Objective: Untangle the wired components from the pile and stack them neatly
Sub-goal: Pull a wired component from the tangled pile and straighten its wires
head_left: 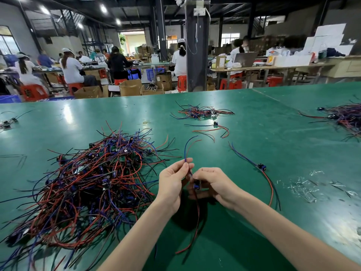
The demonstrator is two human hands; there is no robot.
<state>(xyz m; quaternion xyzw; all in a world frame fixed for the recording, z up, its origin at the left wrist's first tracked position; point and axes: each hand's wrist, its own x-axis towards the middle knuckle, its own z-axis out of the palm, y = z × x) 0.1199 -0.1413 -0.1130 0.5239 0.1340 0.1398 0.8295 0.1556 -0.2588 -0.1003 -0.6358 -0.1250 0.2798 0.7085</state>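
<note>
A big tangled pile (86,184) of red, blue and black wired components lies on the green table (254,133) at my left. Between my hands, above the table, is one wired component (196,186) with a small blue part. My left hand (173,182) pinches its blue and red wires, which stick up past my fingers. My right hand (211,182) grips the blue part, and red and black wires hang down from it. A single separated component (260,166) lies to the right of my hands, its wires laid out long.
A smaller bunch of wired components (201,112) and one loose component (215,123) lie farther back. Another pile (345,118) sits at the far right. Clear plastic scraps (304,186) litter the right side. People sit working at tables beyond the far edge.
</note>
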